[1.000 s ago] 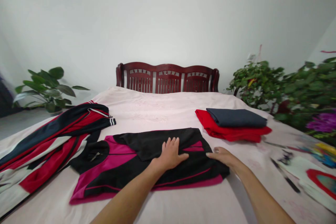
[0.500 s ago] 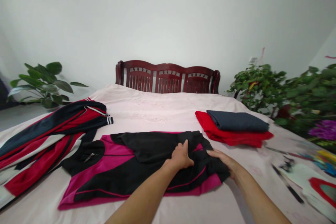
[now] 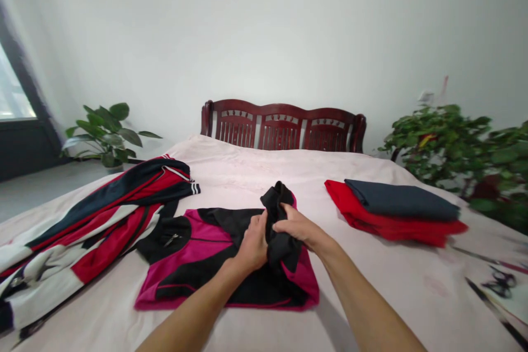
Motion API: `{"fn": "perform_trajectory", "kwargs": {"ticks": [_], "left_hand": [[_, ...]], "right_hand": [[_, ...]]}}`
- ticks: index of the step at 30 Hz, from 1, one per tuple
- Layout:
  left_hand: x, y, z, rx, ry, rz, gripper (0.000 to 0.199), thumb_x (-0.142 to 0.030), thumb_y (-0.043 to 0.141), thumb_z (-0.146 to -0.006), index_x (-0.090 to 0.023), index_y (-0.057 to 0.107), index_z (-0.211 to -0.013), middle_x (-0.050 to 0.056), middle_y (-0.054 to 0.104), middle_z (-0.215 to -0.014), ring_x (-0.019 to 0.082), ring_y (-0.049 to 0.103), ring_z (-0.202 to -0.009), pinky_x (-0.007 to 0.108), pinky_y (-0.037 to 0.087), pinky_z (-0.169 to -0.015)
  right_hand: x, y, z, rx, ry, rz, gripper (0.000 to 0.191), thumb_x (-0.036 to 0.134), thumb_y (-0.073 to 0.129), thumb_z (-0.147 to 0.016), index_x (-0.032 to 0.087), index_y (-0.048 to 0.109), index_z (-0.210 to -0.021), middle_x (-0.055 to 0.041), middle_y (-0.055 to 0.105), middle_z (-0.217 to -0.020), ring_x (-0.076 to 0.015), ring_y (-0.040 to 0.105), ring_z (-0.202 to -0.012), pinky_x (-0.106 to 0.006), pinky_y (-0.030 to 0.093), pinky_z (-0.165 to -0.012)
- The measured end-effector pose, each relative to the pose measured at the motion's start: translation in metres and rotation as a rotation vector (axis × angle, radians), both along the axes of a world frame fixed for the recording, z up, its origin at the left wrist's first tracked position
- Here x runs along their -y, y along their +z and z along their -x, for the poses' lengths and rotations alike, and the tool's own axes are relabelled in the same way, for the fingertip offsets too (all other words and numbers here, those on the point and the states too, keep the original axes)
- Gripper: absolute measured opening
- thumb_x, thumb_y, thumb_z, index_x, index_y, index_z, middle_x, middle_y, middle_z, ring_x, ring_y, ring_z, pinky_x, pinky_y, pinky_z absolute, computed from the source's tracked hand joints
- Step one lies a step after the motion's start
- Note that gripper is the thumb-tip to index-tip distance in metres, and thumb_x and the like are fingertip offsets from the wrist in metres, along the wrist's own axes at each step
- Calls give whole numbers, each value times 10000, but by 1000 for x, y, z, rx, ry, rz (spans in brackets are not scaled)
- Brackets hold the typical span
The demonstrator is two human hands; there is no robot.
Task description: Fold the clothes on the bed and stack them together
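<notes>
A black and magenta garment (image 3: pixel 198 264) lies across the pale pink sheet, its zipped collar toward the left. Near its right end my left hand (image 3: pixel 254 241) and my right hand (image 3: pixel 299 225) are close together, both closed on a bunched black part of it. That part stands up above the rest, with folds between the two hands. Some fingertips are hidden in the cloth.
A red, navy and white jacket (image 3: pixel 103 231) lies on the left. Folded red cloth (image 3: pixel 396 228) under folded dark blue cloth (image 3: pixel 400 199) rests at the right. Black scissors (image 3: pixel 499 281) and a knife (image 3: pixel 490 305) lie at the lower right. Plants flank the bed.
The garment's right end has been lifted and brought leftward over the body, bunched between my hands. My right hand has moved left and up. The camera view has shifted left.
</notes>
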State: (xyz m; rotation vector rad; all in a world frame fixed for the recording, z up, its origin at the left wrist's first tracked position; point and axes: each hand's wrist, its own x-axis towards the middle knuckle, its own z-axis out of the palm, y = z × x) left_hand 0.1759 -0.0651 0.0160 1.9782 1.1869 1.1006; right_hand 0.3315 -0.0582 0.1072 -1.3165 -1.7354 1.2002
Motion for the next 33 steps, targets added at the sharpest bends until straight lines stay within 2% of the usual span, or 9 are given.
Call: {"fn": "perform_trajectory", "kwargs": {"ticks": [3,7,9,12,16,20,23,27,33], "left_hand": [[17,-10,48,-183,67,-102,773,-188,562,-844,-208,268,-1558,160,495,-1402,284,494,-1303,448,410,-1089],[23,-23,99,-426,194,9,614,-123,608,-770,-201,561,-1377,131,590,-1385,294,527,-1297,454,389,-1116],[21,-20,119,-409,263,61,487,-79,568,-775,-201,664,-1236,99,663,-1303,253,580,-1246,415,411,-1110],[17,2,131,-247,370,29,461,-11,447,-784,-194,712,-1113,56,730,-1173,186,636,-1163,349,444,-1093],[7,44,96,-105,235,-97,466,-44,398,-806,-203,725,-1098,20,744,-1153,159,656,-1131,300,470,-1067],[-22,68,34,-464,-74,-108,408,-237,405,-951,-249,660,-1269,4,654,-1360,165,575,-1270,296,403,-1132],[-49,60,7,-649,-94,-39,407,-404,443,-974,-275,619,-1319,38,589,-1442,247,497,-1361,435,362,-1162],[-73,31,7,-742,-6,45,488,-427,340,-1012,-290,465,-1463,87,484,-1536,306,383,-1449,589,291,-1156],[-83,6,17,-775,32,75,549,-461,201,-1033,-290,379,-1523,64,380,-1608,245,299,-1498,534,242,-1189]], "right_hand": [[-5,-23,49,145,50,-15,637,206,607,-616,122,540,-1245,-91,722,-1004,-231,687,-853,-290,519,-666],[4,-47,90,256,52,-32,719,184,654,-606,79,517,-1304,-176,705,-1110,-307,678,-976,-353,515,-775],[13,-51,98,306,55,-65,759,237,673,-666,81,465,-1379,-210,671,-1212,-335,644,-1096,-389,490,-878],[28,-51,101,352,106,-157,563,374,550,-862,125,504,-1365,-190,655,-1260,-308,610,-1175,-399,450,-961],[52,-56,108,406,106,-285,410,336,444,-944,132,595,-1266,-174,647,-1234,-281,597,-1159,-396,441,-981],[79,-68,126,451,51,-413,433,260,487,-919,124,581,-1319,-194,571,-1323,-309,513,-1262,-447,391,-1069],[95,-71,129,399,111,-455,398,197,531,-874,141,624,-1257,-163,600,-1289,-299,527,-1227,-447,393,-1072],[107,-67,93,246,270,-529,335,94,518,-844,207,683,-1113,-65,683,-1137,-215,583,-1089,-350,442,-980],[107,-62,2,500,61,-647,415,144,730,-733,250,652,-1127,-32,636,-1132,-232,517,-1068,-389,402,-961]]}}
